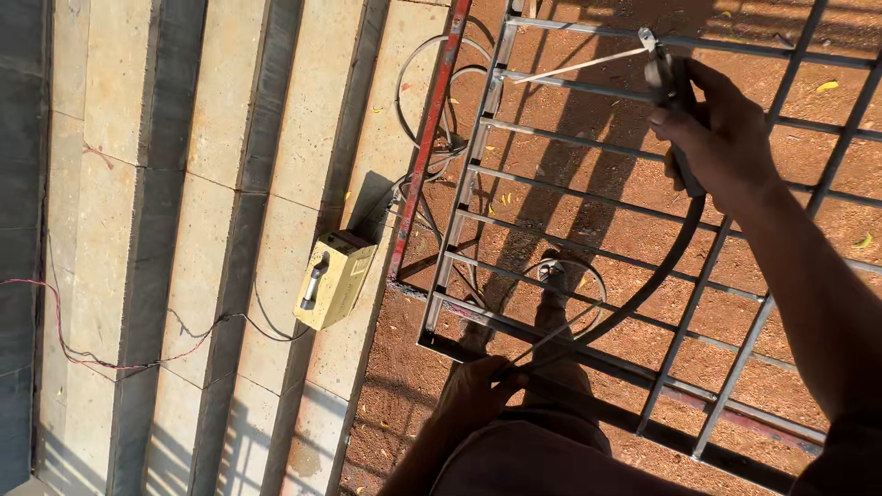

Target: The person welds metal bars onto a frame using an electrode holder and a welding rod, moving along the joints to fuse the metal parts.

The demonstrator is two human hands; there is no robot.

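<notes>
My right hand (719, 133) grips a dark welding electrode holder (673, 90), raised over a metal bar grille (588, 156). A thin welding rod (579, 65) sticks out leftward from the holder's tip, near one of the grille's cross bars. A thick black cable (643, 289) curves down from the holder. My left hand (475, 390) is closed around the lower run of that cable, near the grille's bottom edge. The grille lies tilted over red earth.
A yellow welding machine (334, 278) sits on the pale stone steps (230, 138) at left, with black and red wires (119, 360) trailing across them. A red-painted metal bar (427, 147) leans along the steps' edge. My feet stand on the red soil (551, 276) under the grille.
</notes>
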